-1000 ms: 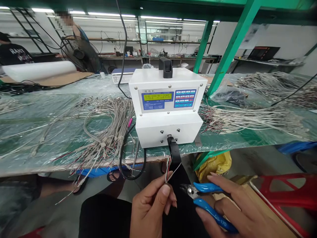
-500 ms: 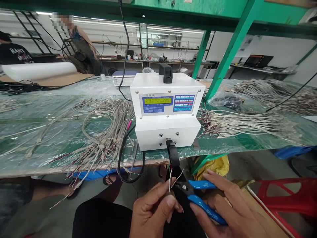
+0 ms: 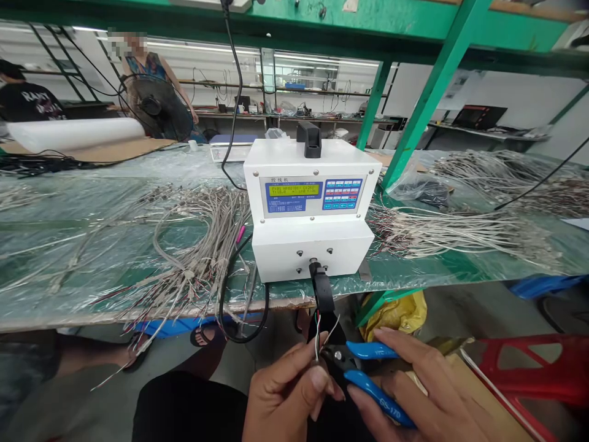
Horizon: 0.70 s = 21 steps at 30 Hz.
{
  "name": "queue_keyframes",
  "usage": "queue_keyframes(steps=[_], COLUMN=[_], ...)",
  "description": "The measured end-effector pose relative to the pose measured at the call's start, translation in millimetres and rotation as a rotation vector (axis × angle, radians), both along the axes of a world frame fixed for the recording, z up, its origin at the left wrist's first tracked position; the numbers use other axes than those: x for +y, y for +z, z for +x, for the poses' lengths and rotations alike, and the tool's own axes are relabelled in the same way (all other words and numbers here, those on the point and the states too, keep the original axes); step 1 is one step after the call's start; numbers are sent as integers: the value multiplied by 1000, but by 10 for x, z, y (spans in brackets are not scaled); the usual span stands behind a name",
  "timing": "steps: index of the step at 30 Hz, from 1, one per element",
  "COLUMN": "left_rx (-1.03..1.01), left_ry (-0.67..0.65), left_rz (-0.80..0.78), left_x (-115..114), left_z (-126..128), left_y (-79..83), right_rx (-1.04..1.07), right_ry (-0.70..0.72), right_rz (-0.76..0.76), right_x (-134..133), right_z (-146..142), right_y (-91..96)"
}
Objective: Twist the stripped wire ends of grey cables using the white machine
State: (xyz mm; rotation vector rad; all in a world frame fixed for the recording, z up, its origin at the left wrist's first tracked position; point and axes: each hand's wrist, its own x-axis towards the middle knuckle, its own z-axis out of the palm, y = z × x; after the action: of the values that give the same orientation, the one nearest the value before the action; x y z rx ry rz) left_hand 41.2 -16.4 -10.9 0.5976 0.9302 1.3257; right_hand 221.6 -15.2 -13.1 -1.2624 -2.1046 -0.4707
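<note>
Between thumb and fingers, my left hand (image 3: 288, 393) pinches a cable (image 3: 316, 354) whose thin white, red and green wires run up into a black clamp (image 3: 324, 291). That clamp sticks out from the front of a white wire-twisting machine (image 3: 313, 236) with a lit yellow-green display. My right hand (image 3: 421, 390) grips blue-handled flush cutters (image 3: 368, 368), their handles somewhat apart. The cutters' dark jaws lie right beside my left fingertips, at the base of a loose pale strand (image 3: 332, 328). My left fingers partly hide the jaw tips, so I cannot tell whether they close on it.
Bundled grey cables (image 3: 197, 245) lie left of the machine, and more white cables (image 3: 451, 230) lie to its right. A green post (image 3: 427, 98) rises behind. A red stool (image 3: 529, 368) stands at lower right. Beyond the bench are a fan (image 3: 156, 107) and a person (image 3: 147, 64).
The cutters and my right hand have shifted slightly left, bringing the jaws closer to my left fingertips. The person at the back has turned and moved a little right.
</note>
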Motion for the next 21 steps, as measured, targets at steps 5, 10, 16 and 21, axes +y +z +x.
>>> queue_keyframes(steps=[5,10,16,21], left_rx=[-78,-80,-58,-47], left_ry=[-2,15,43,54], left_rz=[-51,-97,-54,-20], left_x=[15,17,25,32], left_z=[21,23,24,34], left_y=[50,55,34,25], right_rx=[-13,-70,-96,-100], right_ry=[6,13,0,-34], right_rz=[-11,-7,14,21], right_x=[6,15,-10,-6], right_z=[0,35,19,-11], right_y=[9,66,101,96])
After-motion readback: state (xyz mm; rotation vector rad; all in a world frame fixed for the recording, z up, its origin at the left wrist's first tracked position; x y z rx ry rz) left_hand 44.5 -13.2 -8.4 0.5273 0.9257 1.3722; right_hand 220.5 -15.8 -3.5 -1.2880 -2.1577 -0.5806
